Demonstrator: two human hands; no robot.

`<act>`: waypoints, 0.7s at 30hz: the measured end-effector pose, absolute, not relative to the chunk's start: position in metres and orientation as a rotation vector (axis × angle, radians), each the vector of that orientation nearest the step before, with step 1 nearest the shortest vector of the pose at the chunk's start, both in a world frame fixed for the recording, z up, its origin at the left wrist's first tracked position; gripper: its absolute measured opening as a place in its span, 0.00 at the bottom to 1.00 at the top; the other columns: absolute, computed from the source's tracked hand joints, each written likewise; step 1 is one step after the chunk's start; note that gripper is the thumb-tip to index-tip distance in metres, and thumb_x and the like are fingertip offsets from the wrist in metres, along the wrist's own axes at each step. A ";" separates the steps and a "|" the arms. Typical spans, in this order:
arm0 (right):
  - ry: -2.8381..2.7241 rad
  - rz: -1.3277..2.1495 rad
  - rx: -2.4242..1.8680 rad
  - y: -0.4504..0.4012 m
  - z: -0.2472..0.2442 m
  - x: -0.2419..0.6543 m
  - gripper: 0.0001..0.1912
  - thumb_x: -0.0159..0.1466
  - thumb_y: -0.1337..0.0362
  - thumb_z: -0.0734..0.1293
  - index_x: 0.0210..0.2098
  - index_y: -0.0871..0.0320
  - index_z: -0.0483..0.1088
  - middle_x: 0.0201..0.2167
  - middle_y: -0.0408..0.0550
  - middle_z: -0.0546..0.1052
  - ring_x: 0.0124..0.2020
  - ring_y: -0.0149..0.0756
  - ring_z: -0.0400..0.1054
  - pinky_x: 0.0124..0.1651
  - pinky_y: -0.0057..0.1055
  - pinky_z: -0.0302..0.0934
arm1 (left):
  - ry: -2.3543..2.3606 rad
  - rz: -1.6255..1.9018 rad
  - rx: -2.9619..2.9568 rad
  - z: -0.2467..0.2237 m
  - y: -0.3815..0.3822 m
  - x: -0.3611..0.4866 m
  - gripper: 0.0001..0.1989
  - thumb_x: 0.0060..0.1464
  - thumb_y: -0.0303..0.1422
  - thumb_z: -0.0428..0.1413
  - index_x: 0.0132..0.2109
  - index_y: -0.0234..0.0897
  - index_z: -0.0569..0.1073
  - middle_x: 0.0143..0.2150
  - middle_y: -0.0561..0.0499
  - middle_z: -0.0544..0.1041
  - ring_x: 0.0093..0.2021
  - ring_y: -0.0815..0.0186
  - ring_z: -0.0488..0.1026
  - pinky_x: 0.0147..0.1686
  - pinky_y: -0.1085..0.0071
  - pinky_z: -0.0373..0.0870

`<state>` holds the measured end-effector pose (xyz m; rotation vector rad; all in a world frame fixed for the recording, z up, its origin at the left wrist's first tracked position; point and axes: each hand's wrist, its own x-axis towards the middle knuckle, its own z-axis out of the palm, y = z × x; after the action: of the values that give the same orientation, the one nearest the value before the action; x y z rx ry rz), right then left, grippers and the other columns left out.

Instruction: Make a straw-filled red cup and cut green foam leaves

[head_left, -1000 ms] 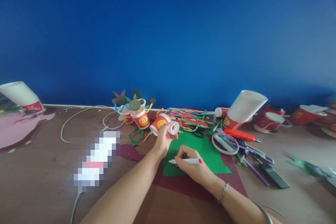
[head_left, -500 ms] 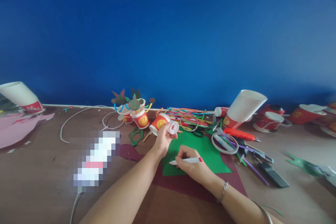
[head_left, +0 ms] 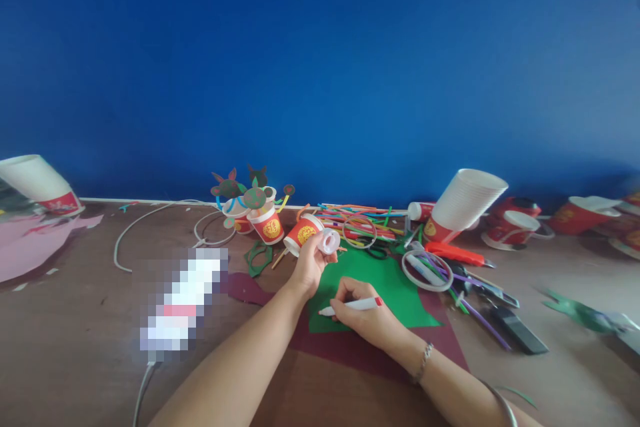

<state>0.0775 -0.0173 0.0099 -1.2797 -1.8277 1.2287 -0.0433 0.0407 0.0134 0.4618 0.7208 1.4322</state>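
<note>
My right hand (head_left: 367,313) is closed round a white marker (head_left: 360,305) with a red end. The marker's tip points left, by the left edge of a green sheet of paper (head_left: 385,280). That sheet lies on a dark red sheet (head_left: 350,351). My left hand (head_left: 310,270) pinches a small, whitish, round thing with a hollow middle (head_left: 329,241); its exact kind is hard to make out. Just behind those fingers a red paper cup (head_left: 303,231) leans over. Next to it stand decorated paper cups (head_left: 267,225) with paper animal heads.
Coloured pipe cleaners (head_left: 360,220) lie at the back. To the right are a stack of paper cups (head_left: 467,203), a tape ring (head_left: 427,271), a red-orange cutter (head_left: 460,254) and green-handled pliers (head_left: 580,313). On the left lie a blurred-out device (head_left: 185,307) with a cable and pink paper (head_left: 35,247).
The marker tip has shifted very slightly left. Both hands keep their grips; the whole view has moved up a touch.
</note>
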 end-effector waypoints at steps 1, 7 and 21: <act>-1.826 1.237 -1.275 -0.017 0.010 0.077 0.08 0.53 0.67 0.62 0.19 0.57 0.59 0.17 0.39 0.68 0.19 0.27 0.61 0.20 0.22 0.50 | 0.720 1.433 0.462 0.013 0.041 -0.043 0.14 0.40 0.39 0.58 0.31 0.32 0.71 0.26 0.51 0.71 0.22 0.71 0.66 0.22 0.73 0.61; -1.848 1.226 -1.256 -0.018 0.012 0.077 0.07 0.54 0.66 0.63 0.21 0.58 0.62 0.19 0.40 0.71 0.21 0.28 0.61 0.22 0.23 0.51 | 0.726 1.429 0.485 0.013 0.041 -0.044 0.15 0.40 0.40 0.58 0.31 0.32 0.71 0.27 0.50 0.72 0.22 0.71 0.66 0.22 0.73 0.60; -1.743 1.288 -1.197 -0.016 0.015 0.077 0.08 0.58 0.61 0.62 0.25 0.58 0.65 0.22 0.42 0.73 0.22 0.28 0.61 0.23 0.24 0.51 | 0.707 1.420 0.496 0.015 0.039 -0.044 0.13 0.42 0.40 0.57 0.30 0.32 0.71 0.24 0.52 0.70 0.21 0.71 0.65 0.22 0.74 0.61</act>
<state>0.0775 -0.0162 0.0149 -1.1974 -1.7434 1.2878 -0.0441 0.0392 0.0152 0.4962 0.7071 1.4196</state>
